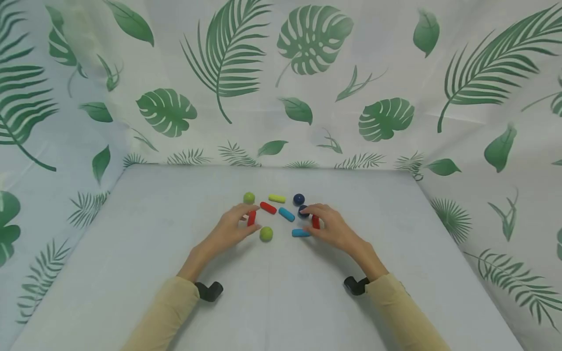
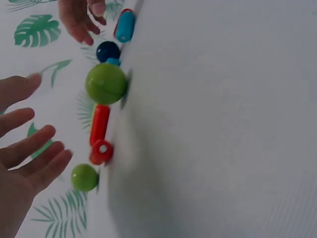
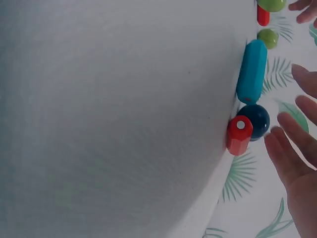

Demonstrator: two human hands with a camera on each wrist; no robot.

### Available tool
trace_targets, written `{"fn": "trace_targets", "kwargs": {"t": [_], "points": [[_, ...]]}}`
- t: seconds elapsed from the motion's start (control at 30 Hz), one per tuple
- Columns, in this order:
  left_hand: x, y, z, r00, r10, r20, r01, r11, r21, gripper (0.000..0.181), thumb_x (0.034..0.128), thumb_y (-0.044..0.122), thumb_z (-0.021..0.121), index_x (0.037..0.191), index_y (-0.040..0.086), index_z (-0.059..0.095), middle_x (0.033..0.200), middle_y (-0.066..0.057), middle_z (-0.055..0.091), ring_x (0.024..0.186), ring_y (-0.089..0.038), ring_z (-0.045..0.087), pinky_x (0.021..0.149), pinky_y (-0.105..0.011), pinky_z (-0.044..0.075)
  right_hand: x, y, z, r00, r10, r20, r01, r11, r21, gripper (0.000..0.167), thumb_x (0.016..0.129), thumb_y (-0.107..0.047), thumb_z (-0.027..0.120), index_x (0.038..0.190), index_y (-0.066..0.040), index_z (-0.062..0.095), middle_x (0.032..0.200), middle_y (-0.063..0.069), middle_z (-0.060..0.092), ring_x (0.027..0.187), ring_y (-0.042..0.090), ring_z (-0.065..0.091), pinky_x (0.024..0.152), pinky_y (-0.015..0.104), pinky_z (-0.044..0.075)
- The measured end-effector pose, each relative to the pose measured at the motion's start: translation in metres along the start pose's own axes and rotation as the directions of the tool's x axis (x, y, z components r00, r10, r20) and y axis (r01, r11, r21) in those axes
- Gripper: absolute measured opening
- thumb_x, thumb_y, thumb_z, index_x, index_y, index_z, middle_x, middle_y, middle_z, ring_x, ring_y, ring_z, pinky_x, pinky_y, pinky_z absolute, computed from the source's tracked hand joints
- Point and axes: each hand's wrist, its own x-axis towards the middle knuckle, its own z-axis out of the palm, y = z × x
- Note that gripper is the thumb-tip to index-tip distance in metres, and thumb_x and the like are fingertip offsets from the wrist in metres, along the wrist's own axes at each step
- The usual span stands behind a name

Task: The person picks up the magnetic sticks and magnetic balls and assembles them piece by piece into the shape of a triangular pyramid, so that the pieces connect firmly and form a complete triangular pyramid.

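My left hand (image 1: 229, 225) hovers over the left side of a small group, its fingers spread. Below it lies a red peg (image 1: 251, 218), with a green ball (image 1: 266, 234) to its right and another green ball (image 1: 249, 197) behind. In the left wrist view the fingers (image 2: 37, 148) stand apart from the red peg (image 2: 101, 151). My right hand (image 1: 331, 228) hangs, fingers extended, over a red peg (image 1: 315, 222), a blue peg (image 1: 300, 233) and a dark blue ball (image 1: 303, 211). The right wrist view shows a gap between that hand (image 3: 299, 158) and the red peg (image 3: 239, 135).
Between the hands lie another red peg (image 1: 268, 207), a second blue peg (image 1: 287, 214), a yellow peg (image 1: 277, 198) and another dark blue ball (image 1: 299, 199). They lie on a white table (image 1: 184, 195). Leaf-patterned cloth (image 1: 254, 107) rises behind and at both sides.
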Motion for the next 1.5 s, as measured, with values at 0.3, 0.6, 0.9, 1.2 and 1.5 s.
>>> {"fn": "trace_targets", "kwargs": {"t": [0.3, 0.6, 0.9, 1.2, 1.5], "points": [[0.012, 0.0, 0.028, 0.993, 0.024, 0.112, -0.024, 1.0, 0.002, 0.045, 0.087, 0.009, 0.081, 0.127, -0.002, 0.065, 0.115, -0.014, 0.068, 0.106, -0.028, 0.066, 0.091, -0.041, 0.058, 0.002, -0.005, 0.006, 0.99, 0.012, 0.138, -0.009, 1.0, -0.017, 0.031, 0.09, -0.011, 0.08, 0.119, -0.005, 0.072, 0.111, 0.011, 0.071, 0.097, 0.026, 0.065, 0.085, 0.041, 0.058], [0.013, 0.0, 0.037, 0.986, -0.055, 0.158, 0.049, 0.998, 0.042, 0.034, 0.088, 0.008, 0.081, 0.121, 0.002, 0.071, 0.105, -0.004, 0.069, 0.094, -0.017, 0.065, 0.087, -0.034, 0.059, 0.007, -0.014, 0.018, 0.98, -0.008, 0.198, 0.036, 0.99, -0.139, 0.027, 0.09, -0.008, 0.079, 0.116, -0.005, 0.074, 0.114, 0.007, 0.073, 0.111, 0.026, 0.068, 0.095, 0.041, 0.057], [0.012, -0.001, 0.041, 0.987, -0.086, 0.132, 0.079, 0.995, 0.058, 0.035, 0.0866, 0.009, 0.082, 0.12, 0.004, 0.072, 0.104, -0.003, 0.068, 0.096, -0.017, 0.065, 0.09, -0.034, 0.059, 0.009, -0.019, 0.017, 0.975, -0.015, 0.222, 0.059, 0.98, -0.189, 0.021, 0.09, 0.0, 0.076, 0.111, -0.003, 0.076, 0.099, 0.005, 0.071, 0.093, 0.019, 0.067, 0.085, 0.034, 0.059], [0.013, 0.002, 0.037, 0.992, -0.073, 0.104, 0.069, 0.997, 0.043, 0.035, 0.0853, 0.006, 0.083, 0.119, 0.002, 0.074, 0.102, -0.005, 0.065, 0.095, -0.018, 0.065, 0.089, -0.034, 0.059, 0.022, -0.019, 0.016, 0.972, -0.036, 0.234, 0.074, 0.985, -0.156, 0.022, 0.089, -0.003, 0.078, 0.111, -0.002, 0.077, 0.098, 0.006, 0.073, 0.087, 0.015, 0.067, 0.081, 0.03, 0.059], [0.01, 0.0, 0.035, 0.994, -0.053, 0.096, 0.051, 0.998, 0.02, 0.037, 0.084, 0.005, 0.084, 0.12, 0.002, 0.073, 0.103, -0.004, 0.068, 0.096, -0.017, 0.066, 0.088, -0.031, 0.058, 0.032, -0.025, 0.02, 0.964, -0.058, 0.259, 0.09, 0.99, -0.113, 0.021, 0.089, -0.007, 0.08, 0.11, -0.006, 0.078, 0.098, 0.002, 0.073, 0.088, 0.012, 0.064, 0.081, 0.03, 0.057]]}}
